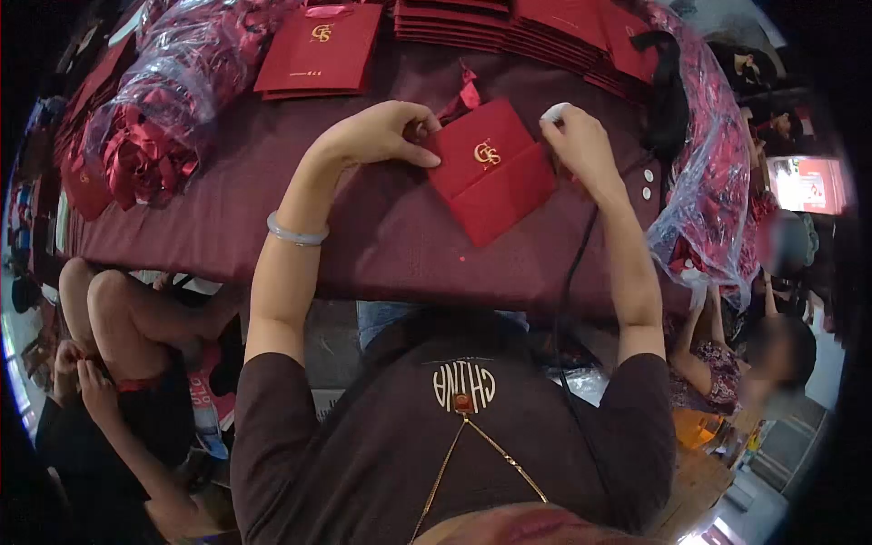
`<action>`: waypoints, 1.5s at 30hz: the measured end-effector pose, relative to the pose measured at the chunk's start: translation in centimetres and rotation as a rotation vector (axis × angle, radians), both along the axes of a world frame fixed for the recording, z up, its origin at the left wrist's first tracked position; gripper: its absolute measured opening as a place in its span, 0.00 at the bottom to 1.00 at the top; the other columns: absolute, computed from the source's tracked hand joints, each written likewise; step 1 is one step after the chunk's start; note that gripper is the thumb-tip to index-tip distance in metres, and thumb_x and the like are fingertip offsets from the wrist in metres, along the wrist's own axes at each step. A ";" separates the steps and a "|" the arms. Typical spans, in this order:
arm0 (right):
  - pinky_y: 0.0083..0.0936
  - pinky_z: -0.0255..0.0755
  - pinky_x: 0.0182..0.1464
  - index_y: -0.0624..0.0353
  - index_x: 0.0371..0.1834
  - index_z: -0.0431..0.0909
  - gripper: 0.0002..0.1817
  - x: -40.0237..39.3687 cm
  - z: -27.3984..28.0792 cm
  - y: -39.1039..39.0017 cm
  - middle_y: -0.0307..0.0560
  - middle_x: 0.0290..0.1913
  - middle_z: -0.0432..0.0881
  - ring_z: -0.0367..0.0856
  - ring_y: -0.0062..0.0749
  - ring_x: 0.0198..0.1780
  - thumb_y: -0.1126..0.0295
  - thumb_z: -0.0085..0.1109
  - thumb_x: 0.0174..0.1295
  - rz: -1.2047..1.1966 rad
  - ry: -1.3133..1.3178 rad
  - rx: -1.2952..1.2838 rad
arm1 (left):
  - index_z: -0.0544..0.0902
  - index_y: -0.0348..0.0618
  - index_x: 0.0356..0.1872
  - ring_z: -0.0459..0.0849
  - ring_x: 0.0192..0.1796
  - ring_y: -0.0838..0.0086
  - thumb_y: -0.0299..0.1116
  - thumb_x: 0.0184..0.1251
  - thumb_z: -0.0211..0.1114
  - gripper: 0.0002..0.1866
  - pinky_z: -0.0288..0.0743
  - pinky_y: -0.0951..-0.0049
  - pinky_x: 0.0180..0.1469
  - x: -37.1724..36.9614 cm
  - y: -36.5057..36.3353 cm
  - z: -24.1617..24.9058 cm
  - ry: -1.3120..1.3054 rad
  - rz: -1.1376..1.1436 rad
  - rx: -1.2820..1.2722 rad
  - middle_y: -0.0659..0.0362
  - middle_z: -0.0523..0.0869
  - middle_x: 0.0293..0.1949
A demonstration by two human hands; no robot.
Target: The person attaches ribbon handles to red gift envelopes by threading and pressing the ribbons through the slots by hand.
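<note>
A red gift bag point(495, 186) with a gold monogram lies tilted on the dark red tablecloth, its lower part folded along a crease. My left hand point(391, 134) is at its left edge, fingers curled and thumb against the side. Beside those fingers, a red ribbon point(469, 94) sticks up past the bag's top edge. My right hand point(586, 150) is at the opposite edge, thumb and fingers drawn together around a small white piece point(554, 113).
Stacks of red bags point(454, 23) line the far side, with another bag point(322, 50) left of them. Plastic-wrapped red ribbons point(150, 150) lie at left, another wrapped bundle point(708, 163) at right. A black cord point(579, 250) hangs over the edge. People sit on both sides.
</note>
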State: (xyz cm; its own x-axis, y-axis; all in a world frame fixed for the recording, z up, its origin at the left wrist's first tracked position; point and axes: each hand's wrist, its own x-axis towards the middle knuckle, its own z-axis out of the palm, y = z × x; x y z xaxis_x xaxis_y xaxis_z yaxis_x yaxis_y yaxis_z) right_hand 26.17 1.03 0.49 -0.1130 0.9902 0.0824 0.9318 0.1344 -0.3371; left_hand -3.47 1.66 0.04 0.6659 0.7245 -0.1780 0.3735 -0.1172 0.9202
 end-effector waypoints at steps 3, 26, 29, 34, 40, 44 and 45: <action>0.24 0.74 0.37 0.63 0.40 0.79 0.11 -0.3 0.8 -0.8 0.45 0.33 0.83 0.81 0.27 0.34 0.66 0.58 0.62 -0.050 0.656 -0.026 | 0.81 0.37 0.40 0.71 0.37 0.81 0.29 0.50 0.75 0.16 0.67 0.79 0.42 0.3 0.3 -1.1 -0.063 0.049 -0.052 0.67 0.76 0.31; 0.29 0.73 0.37 0.60 0.36 0.81 0.09 -7.1 0.8 -5.7 0.47 0.33 0.82 0.82 0.37 0.34 0.66 0.61 0.58 0.169 0.441 0.067 | 0.81 0.37 0.31 0.74 0.34 0.81 0.30 0.45 0.77 0.15 0.68 0.79 0.38 1.0 -0.2 -0.8 -0.019 0.126 -0.053 0.66 0.78 0.27; 0.27 0.73 0.39 0.61 0.37 0.81 0.09 -7.0 1.9 -6.5 0.49 0.35 0.83 0.82 0.36 0.36 0.67 0.61 0.59 0.068 0.572 0.072 | 0.82 0.39 0.31 0.74 0.31 0.81 0.34 0.42 0.80 0.17 0.67 0.79 0.35 0.6 0.0 -1.0 -0.061 0.145 -0.047 0.66 0.78 0.26; 0.14 0.69 0.37 0.63 0.44 0.76 0.08 -4.0 4.4 -6.6 0.35 0.32 0.77 0.73 0.14 0.33 0.70 0.53 0.67 -0.072 0.942 0.060 | 0.82 0.40 0.30 0.74 0.32 0.83 0.36 0.44 0.80 0.16 0.67 0.80 0.37 0.0 0.5 -0.5 -0.048 0.113 -0.126 0.69 0.79 0.26; 0.12 0.67 0.41 0.65 0.47 0.74 0.09 -1.7 5.2 -6.2 0.36 0.35 0.76 0.72 0.14 0.37 0.73 0.52 0.68 -0.086 0.960 0.303 | 0.82 0.41 0.31 0.74 0.33 0.84 0.36 0.49 0.77 0.14 0.66 0.81 0.41 -0.2 0.5 -0.7 -0.112 0.101 -0.164 0.69 0.79 0.27; 0.11 0.67 0.38 0.66 0.44 0.77 0.08 -0.9 5.4 -5.9 0.34 0.31 0.76 0.71 0.12 0.32 0.73 0.55 0.67 -0.117 0.974 0.355 | 0.82 0.41 0.31 0.74 0.33 0.83 0.36 0.51 0.76 0.13 0.66 0.81 0.42 -0.3 0.5 -0.8 -0.166 0.116 -0.232 0.68 0.80 0.27; 0.11 0.67 0.37 0.65 0.44 0.77 0.08 -0.9 5.3 -5.8 0.34 0.31 0.77 0.71 0.12 0.32 0.73 0.56 0.66 -0.140 0.959 0.324 | 0.82 0.40 0.31 0.74 0.33 0.83 0.35 0.51 0.76 0.13 0.66 0.81 0.42 -0.4 0.7 -0.9 -0.156 0.099 -0.223 0.68 0.80 0.28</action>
State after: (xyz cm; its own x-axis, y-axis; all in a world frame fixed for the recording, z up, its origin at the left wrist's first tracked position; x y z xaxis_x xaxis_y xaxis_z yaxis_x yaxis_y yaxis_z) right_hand 25.31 -4.80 5.75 0.2564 0.9035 0.3434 0.3024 0.2624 -0.9163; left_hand -3.82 2.32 -0.89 0.6256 0.7419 -0.2411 0.2249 0.1244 0.9664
